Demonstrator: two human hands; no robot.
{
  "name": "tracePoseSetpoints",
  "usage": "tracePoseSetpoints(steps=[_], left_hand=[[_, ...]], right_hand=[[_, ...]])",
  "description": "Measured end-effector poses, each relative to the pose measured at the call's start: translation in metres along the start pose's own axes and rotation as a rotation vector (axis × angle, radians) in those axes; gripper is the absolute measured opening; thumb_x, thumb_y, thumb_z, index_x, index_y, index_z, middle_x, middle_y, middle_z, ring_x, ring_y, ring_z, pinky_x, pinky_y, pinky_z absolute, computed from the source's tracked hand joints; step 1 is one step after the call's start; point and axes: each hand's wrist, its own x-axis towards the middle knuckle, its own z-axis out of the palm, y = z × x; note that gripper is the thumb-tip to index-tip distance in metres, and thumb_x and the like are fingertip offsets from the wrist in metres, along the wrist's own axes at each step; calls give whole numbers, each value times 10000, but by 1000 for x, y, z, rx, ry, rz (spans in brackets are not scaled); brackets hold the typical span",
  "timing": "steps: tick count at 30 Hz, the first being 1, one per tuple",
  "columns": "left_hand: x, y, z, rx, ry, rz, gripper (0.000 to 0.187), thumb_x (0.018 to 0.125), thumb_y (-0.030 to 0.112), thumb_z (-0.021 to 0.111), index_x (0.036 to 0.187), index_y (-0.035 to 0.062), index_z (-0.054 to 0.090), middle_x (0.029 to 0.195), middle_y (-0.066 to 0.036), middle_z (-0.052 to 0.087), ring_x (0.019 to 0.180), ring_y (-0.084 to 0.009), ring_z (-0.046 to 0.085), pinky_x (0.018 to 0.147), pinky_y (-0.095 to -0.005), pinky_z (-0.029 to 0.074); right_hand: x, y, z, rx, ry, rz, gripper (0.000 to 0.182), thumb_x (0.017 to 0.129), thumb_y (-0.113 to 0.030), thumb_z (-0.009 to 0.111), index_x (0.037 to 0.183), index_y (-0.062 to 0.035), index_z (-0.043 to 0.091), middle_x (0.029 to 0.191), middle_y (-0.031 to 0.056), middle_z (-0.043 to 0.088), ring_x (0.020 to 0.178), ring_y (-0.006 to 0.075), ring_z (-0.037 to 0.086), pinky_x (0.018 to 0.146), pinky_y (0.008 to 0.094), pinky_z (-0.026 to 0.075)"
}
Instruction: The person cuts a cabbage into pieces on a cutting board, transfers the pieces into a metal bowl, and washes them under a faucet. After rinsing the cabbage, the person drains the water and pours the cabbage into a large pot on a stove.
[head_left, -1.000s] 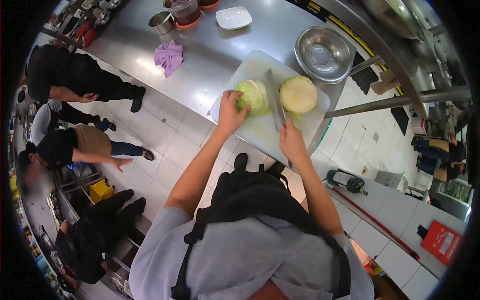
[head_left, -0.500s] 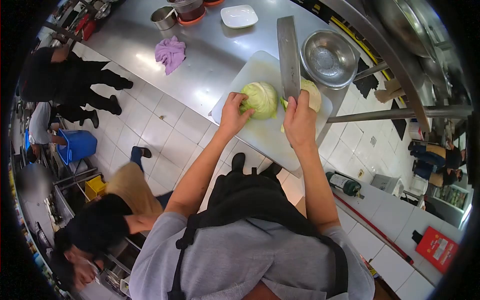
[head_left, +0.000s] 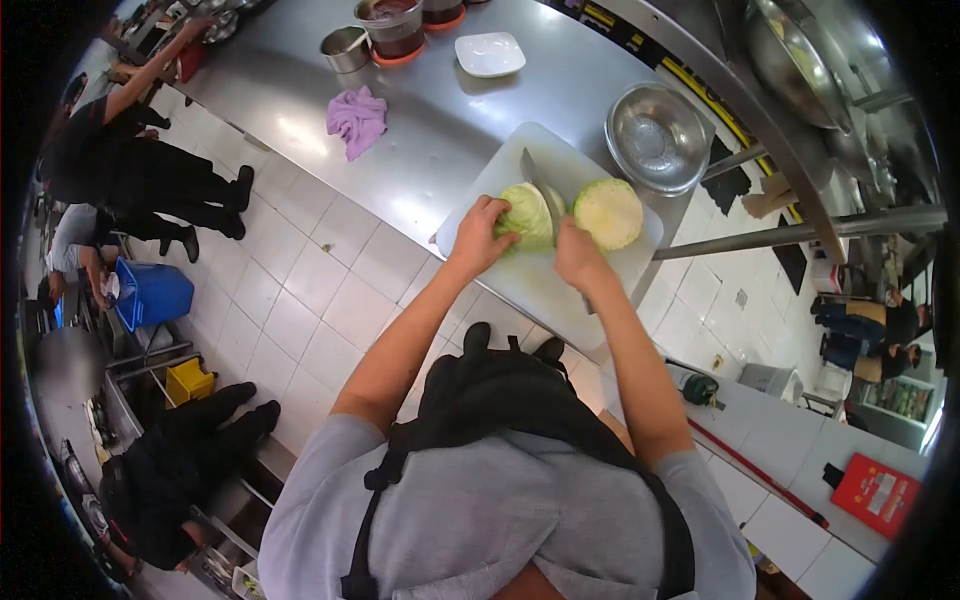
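Observation:
A pale green cabbage (head_left: 520, 217) lies on the white cutting board (head_left: 470, 204), steadied by my left hand (head_left: 482, 240), whose fingers curve over its left side. My right hand (head_left: 582, 260) is closed around the handle of a cleaver (head_left: 537, 180). Its broad blade stands almost edge-on along the cabbage's right side, overlapping it in this view. To the right of the blade rests a cut cabbage piece (head_left: 609, 214), its pale flat face turned up. My right fist hides most of the handle, though the butt end shows below it.
A steel bowl (head_left: 657, 140) stands beyond the board's right corner. Farther up the steel table (head_left: 420, 150) are a purple cloth (head_left: 356, 122), a white dish (head_left: 490, 54), a metal pot (head_left: 346, 50) and sauce containers (head_left: 394, 28). Co-workers stand to the left, near a blue bin (head_left: 155, 292).
The cleaver has swung from broadside to nearly edge-on and come down against the cabbage. My right hand moved slightly left and down, uncovering the cut piece. Co-workers on the left have shifted.

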Motion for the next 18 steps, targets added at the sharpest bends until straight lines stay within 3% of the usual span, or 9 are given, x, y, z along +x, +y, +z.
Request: tracePoseSetpoints(steps=[2,5,8,14,18], left_hand=[[-2,0,6,5,-5,40,442,688,65,835,1075,30,624,1034,-134,595,925,-314,630,831,-386,527],[-13,1,13,71,-33,48,427,685,65,820,1064,26,626,1038,-145,600,975,-345,618,848,-412,516],[-9,1,12,96,-20,63,396,691,70,812,1041,21,632,1037,-147,604,975,-353,620,841,-417,516],[-16,-7,10,6,146,52,321,730,62,774,1016,4,641,994,-154,616,872,-333,642,772,-406,533],[-24,-14,2,-38,166,-2,301,748,63,755,1018,-2,638,978,-166,621,824,-309,650,730,-392,538]], right_hand=[[3,5,-9,-18,-24,-13,284,894,-8,455,1163,81,433,965,367,650,926,512,651,836,573,507],[5,32,52,-60,198,-15,240,887,-2,461,1113,73,436,937,374,647,907,514,654,824,570,511],[0,25,23,2,92,-34,226,883,-6,477,1097,55,432,901,372,647,890,514,656,805,582,505],[-52,-55,-75,62,211,-17,238,895,-7,495,1118,36,425,872,366,644,874,522,652,755,608,493],[-61,-75,-70,53,256,-50,203,951,-67,459,1128,24,421,831,348,645,836,522,649,733,598,495]])
